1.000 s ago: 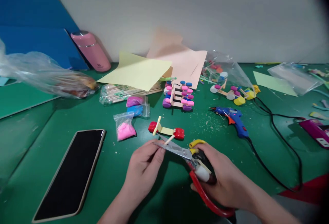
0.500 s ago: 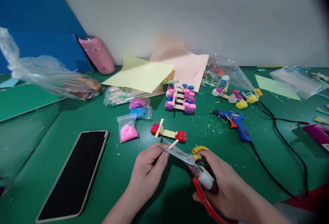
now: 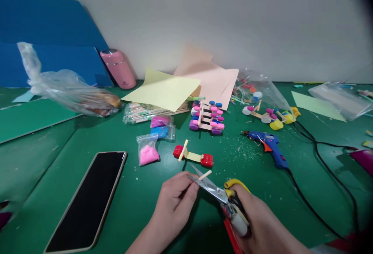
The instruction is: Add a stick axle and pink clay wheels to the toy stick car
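Observation:
My left hand (image 3: 177, 199) is closed, thumb and forefinger pinching a short, pale wooden stick (image 3: 205, 174). My right hand (image 3: 259, 215) grips scissors (image 3: 214, 190) with a yellow upper handle and a red lower one. The parted blades lie around the stick, close to my left fingertips. Against the right palm there is a whitish piece (image 3: 240, 223) that I cannot make out. Just beyond the blades lies a small model (image 3: 193, 156) with a pale stick body, an upright stick and red blocks at its ends.
Left stands a phone (image 3: 87, 203); clay bags (image 3: 148, 153) lie beyond it. Finished-looking models (image 3: 206, 120) sit at centre back, near papers (image 3: 163, 89). A blue glue gun (image 3: 269, 145) with a black cord (image 3: 309, 195) lies right. A pink bottle (image 3: 119, 69) leans behind.
The whole view has shifted, so the table things appear slightly lower and further right. My hands keep their hold on the stick and scissors, with the blades still around the stick.

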`<state>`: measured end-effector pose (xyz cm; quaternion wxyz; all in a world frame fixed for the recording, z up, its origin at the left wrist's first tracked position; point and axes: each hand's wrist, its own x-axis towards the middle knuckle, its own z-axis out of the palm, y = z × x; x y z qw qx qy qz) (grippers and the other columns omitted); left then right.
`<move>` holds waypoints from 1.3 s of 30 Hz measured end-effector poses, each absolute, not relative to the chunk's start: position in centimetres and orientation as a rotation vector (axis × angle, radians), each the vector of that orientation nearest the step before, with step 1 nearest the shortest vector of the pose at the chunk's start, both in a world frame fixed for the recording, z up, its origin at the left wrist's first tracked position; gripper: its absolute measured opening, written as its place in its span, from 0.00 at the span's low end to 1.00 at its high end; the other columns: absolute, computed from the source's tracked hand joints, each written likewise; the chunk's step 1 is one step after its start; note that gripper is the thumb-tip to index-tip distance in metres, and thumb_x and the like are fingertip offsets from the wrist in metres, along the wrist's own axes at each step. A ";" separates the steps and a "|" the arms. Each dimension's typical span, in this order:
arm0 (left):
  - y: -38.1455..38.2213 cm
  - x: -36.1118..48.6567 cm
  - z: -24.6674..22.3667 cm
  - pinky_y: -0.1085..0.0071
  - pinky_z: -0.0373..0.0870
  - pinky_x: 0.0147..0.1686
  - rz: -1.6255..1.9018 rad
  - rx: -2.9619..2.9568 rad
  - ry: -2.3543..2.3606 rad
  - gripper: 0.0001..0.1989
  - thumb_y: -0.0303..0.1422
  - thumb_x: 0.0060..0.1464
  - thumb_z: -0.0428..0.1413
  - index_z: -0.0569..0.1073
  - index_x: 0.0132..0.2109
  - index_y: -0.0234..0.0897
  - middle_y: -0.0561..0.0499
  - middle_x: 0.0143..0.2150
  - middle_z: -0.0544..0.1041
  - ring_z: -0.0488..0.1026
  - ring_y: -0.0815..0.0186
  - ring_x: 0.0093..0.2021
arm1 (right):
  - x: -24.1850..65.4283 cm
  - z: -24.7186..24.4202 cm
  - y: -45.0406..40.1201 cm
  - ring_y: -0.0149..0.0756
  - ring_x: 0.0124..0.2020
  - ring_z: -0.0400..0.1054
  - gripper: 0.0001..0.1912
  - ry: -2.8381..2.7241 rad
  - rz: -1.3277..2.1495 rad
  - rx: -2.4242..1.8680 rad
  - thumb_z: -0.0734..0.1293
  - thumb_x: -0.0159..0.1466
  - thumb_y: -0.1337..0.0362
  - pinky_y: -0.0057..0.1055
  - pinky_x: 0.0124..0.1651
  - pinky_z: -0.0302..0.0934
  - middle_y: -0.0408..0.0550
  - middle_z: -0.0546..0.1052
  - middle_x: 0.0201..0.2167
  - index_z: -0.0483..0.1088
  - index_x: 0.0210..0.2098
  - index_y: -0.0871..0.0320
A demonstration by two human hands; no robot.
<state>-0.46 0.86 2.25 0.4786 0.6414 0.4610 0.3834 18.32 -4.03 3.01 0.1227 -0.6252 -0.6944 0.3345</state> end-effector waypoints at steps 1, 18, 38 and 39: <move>0.8 -0.4 2.2 0.75 0.59 0.24 0.931 1.570 1.126 0.11 0.27 0.52 0.49 0.73 0.25 0.35 0.50 0.23 0.69 0.64 0.68 0.23 | 18.4 3.0 -4.0 0.35 0.26 0.64 0.15 -2.027 0.982 -1.823 0.61 0.47 0.71 0.28 0.28 0.58 0.46 0.71 0.29 0.57 0.35 0.55; 1.2 -0.8 0.8 0.74 0.46 0.21 0.767 0.812 0.838 0.11 0.35 0.49 0.55 0.74 0.27 0.30 0.57 0.18 0.58 0.50 0.74 0.19 | 19.0 3.2 -3.9 0.34 0.25 0.62 0.09 -2.092 1.115 -1.754 0.59 0.53 0.70 0.27 0.27 0.54 0.44 0.70 0.26 0.56 0.34 0.55; 1.8 -0.3 0.2 0.77 0.53 0.19 0.786 0.755 0.977 0.12 0.34 0.52 0.53 0.69 0.26 0.31 0.52 0.20 0.71 0.60 0.76 0.16 | 20.1 4.4 -0.5 0.35 0.30 0.64 0.07 -2.024 1.456 -1.898 0.61 0.53 0.66 0.27 0.29 0.52 0.44 0.72 0.30 0.65 0.34 0.56; 1.7 -0.3 0.1 0.77 0.51 0.18 0.809 0.767 0.995 0.11 0.34 0.52 0.54 0.69 0.25 0.31 0.54 0.19 0.69 0.58 0.77 0.16 | 20.0 4.3 -0.6 0.35 0.29 0.64 0.07 -2.034 1.423 -1.905 0.61 0.53 0.66 0.27 0.29 0.52 0.44 0.72 0.30 0.65 0.33 0.55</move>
